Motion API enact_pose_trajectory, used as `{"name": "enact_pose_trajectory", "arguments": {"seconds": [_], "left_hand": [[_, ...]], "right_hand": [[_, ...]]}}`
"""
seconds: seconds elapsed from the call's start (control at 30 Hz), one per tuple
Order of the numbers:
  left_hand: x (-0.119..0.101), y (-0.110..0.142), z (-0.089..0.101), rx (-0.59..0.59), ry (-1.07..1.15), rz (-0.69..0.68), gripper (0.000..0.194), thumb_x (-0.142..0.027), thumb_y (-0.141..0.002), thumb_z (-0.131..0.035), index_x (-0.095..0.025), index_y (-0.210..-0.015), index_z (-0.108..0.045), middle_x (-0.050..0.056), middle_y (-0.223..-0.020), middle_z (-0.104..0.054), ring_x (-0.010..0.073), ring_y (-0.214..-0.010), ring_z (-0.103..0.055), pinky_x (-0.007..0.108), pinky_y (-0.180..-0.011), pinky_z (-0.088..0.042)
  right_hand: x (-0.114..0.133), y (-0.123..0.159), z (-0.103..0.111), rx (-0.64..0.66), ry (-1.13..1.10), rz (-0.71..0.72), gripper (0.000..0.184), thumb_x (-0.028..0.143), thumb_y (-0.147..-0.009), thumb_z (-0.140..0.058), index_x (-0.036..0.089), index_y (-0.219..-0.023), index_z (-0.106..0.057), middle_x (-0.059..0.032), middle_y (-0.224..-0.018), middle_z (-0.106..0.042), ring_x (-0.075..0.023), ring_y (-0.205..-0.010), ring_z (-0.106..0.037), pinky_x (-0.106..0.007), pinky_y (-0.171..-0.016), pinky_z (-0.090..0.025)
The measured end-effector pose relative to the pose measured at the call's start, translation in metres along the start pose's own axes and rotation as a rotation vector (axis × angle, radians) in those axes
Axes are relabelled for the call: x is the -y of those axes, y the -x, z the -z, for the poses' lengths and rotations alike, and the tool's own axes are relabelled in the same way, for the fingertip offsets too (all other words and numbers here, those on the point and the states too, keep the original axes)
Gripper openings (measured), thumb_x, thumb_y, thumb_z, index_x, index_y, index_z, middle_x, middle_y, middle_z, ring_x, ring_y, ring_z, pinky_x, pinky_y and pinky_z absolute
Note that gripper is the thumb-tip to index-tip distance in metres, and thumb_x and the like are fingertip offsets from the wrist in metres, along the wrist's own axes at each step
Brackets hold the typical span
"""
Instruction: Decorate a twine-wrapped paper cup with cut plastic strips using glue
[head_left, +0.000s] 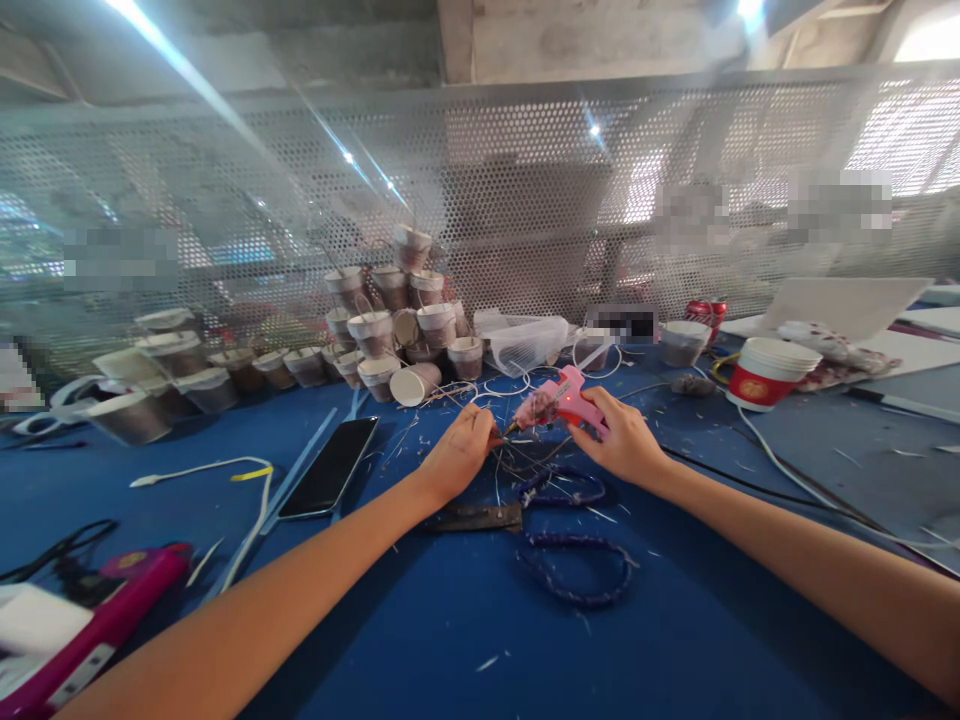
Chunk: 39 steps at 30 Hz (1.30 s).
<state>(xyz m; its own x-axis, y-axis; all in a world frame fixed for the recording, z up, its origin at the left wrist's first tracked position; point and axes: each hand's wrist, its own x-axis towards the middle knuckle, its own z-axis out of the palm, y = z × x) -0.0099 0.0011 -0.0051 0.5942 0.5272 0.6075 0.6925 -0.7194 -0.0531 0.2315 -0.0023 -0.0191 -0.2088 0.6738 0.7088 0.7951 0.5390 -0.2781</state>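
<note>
In my right hand [621,436] is a pink hot glue gun [556,398], its nozzle aimed left. Close to that nozzle, my left hand [463,446] is closed, the fingertips pinched together; what they hold is too small to name. Thin twig-like strands and white scraps lie under both hands. Just below them on the blue table [480,620] rests a pair of scissors with blue-wrapped handles [577,570], the blades partly behind my left wrist. A black phone [330,468] lies to the left of my left hand.
Small brown-and-white cups [373,334] are stacked at the back, with more at left. Paper cups [769,372], a red can [706,316] and cables [780,460] stand or run at right. A magenta power strip [112,625] sits at lower left. Perforated metal panel [517,200] closes the back.
</note>
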Motion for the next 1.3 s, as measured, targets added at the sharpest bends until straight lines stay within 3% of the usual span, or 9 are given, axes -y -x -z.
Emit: {"name": "enact_pose_trajectory", "arguments": {"seconds": [1.3], "left_hand": [[0.0003, -0.0007, 0.0002, 0.022, 0.003, 0.004, 0.011, -0.016, -0.085, -0.038, -0.018, -0.074, -0.039, 0.003, -0.073, -0.05, 0.0166, -0.073, -0.05, 0.03, -0.064, -0.046]], "right_hand": [[-0.0021, 0.0009, 0.0036, 0.028, -0.019, 0.011, 0.027, 0.034, -0.075, -0.049, 0.018, -0.096, -0.046, -0.0055, -0.077, -0.06, -0.0167, -0.06, -0.054, -0.026, -0.056, -0.038]]}}
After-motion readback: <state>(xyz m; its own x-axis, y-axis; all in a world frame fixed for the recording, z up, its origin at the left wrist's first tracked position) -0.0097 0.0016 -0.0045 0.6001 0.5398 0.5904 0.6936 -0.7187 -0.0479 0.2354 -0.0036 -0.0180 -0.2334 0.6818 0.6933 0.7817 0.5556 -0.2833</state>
